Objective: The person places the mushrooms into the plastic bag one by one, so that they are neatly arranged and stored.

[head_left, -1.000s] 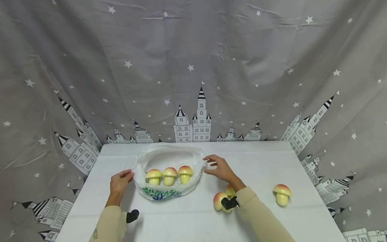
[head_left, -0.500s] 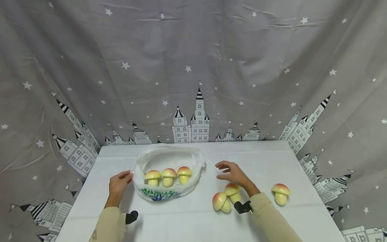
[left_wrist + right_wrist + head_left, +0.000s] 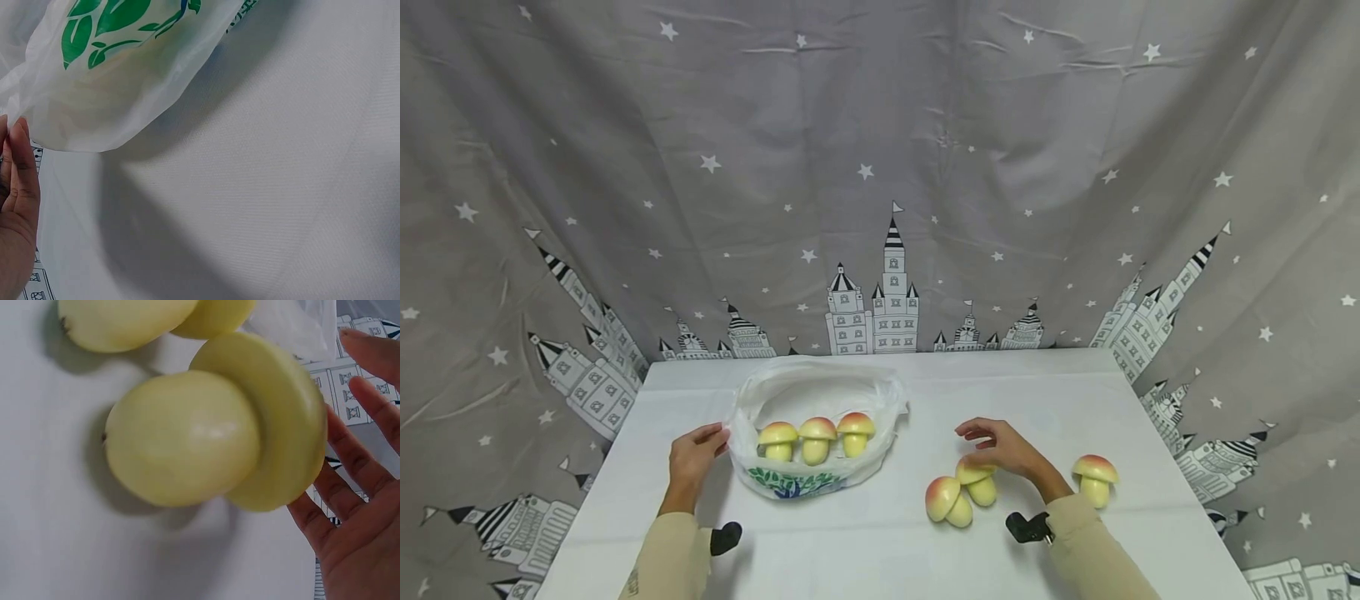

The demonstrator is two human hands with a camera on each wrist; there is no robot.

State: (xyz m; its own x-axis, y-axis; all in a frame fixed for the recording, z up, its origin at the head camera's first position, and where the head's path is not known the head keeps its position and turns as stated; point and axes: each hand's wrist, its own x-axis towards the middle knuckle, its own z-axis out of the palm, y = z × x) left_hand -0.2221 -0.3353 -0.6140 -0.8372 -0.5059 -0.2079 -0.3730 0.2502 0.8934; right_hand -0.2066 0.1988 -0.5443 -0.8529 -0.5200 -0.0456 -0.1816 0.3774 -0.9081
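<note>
A white plastic bag [image 3: 868,475] with a green leaf print stands with its mouth spread wide. Three yellow toy mushrooms [image 3: 815,450] with reddish caps sit in a row inside it. At the bag's left rim, my left hand [image 3: 691,467] pinches the thin plastic, as the left wrist view shows at the bag's edge [image 3: 81,125]. My right hand [image 3: 1009,450] holds nothing. Its spread fingers are right at the cap of a toy mushroom [image 3: 187,437] on the table, partly covering it in the head view. A second toy mushroom [image 3: 945,500] leans against that one.
Another toy mushroom [image 3: 1095,482] lies farther right, beyond my right forearm. The white table [image 3: 850,550] ends at a grey curtain [image 3: 865,108] printed with stars and castles. A black camera mount [image 3: 1028,527] sticks out from my right sleeve.
My right hand has left the bag's right rim and moved right and toward me, over the mushroom pair. My left hand stays at the bag's left rim.
</note>
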